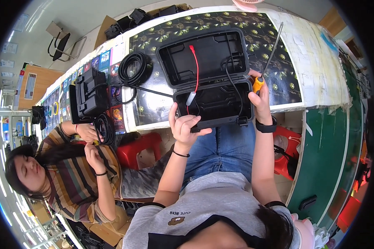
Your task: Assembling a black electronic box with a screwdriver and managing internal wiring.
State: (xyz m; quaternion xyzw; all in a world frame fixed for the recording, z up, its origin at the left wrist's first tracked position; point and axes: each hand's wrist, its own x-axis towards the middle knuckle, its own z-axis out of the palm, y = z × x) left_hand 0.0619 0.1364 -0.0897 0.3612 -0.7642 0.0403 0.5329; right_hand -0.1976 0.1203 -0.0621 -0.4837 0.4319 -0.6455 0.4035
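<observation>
Just by the table's (320, 79) near edge, hands (185, 126) (262, 99) hold open box (218, 97) and screwdriver (258, 84).

A workshop, shown by a screwdriver (258, 84), coiled cable (142, 66) and a co-worker (79, 166) beside a long worktable (320, 74).

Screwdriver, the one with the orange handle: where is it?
Head view, right side: the screwdriver is in the right hand, beside the open box.

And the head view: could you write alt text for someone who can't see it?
The left hand and right hand hold an open black box at a table, the right also gripping an orange-handled screwdriver. A red wire crosses its lid; a coiled cable lies left. Further left, a co-worker handles another coil.
</observation>
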